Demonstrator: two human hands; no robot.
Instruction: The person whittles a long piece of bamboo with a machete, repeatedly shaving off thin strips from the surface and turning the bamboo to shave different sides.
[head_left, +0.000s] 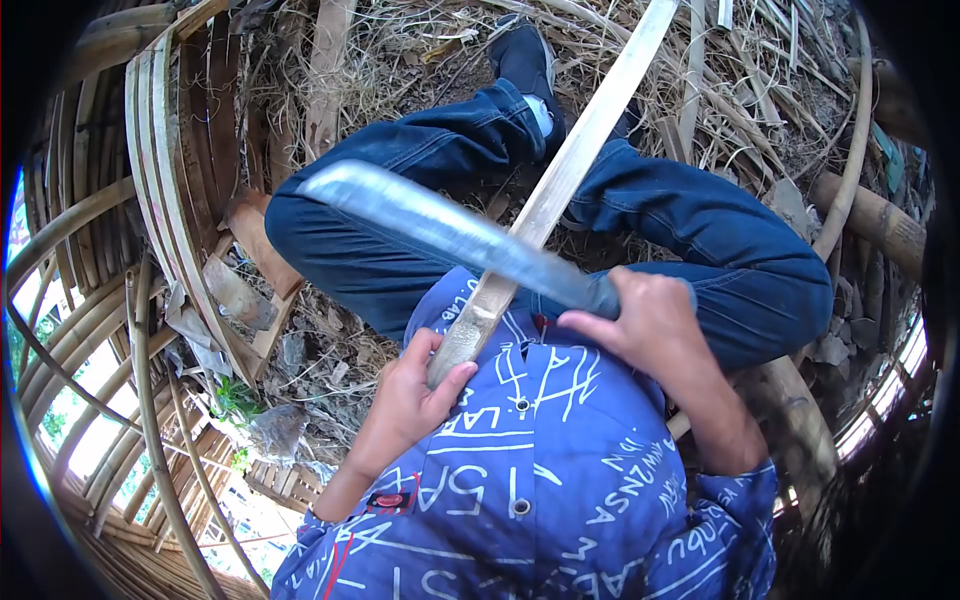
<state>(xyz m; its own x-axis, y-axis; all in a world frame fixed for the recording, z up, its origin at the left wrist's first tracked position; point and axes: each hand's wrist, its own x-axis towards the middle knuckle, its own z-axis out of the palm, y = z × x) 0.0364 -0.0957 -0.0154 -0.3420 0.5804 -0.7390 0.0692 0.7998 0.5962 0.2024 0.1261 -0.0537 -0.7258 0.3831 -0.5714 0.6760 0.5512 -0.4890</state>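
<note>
My left hand (405, 400) is closed around the near end of a long bamboo strip (570, 165), its thumb on top. The strip slants up and away between my legs to the top of the view. In my right hand (650, 318) is the handle of a machete (420, 218), with fingers wrapped round it. The broad grey blade points left and crosses over the strip, a short way beyond my left hand. Its rounded tip overlaps my left knee in this view.
I sit cross-legged in blue jeans (740, 225). Dry shavings (400, 75) litter the ground ahead. Several split bamboo strips (165, 190) stand at the left, beside a curved bamboo framework (75, 400). Thick bamboo poles (875, 225) lie at the right.
</note>
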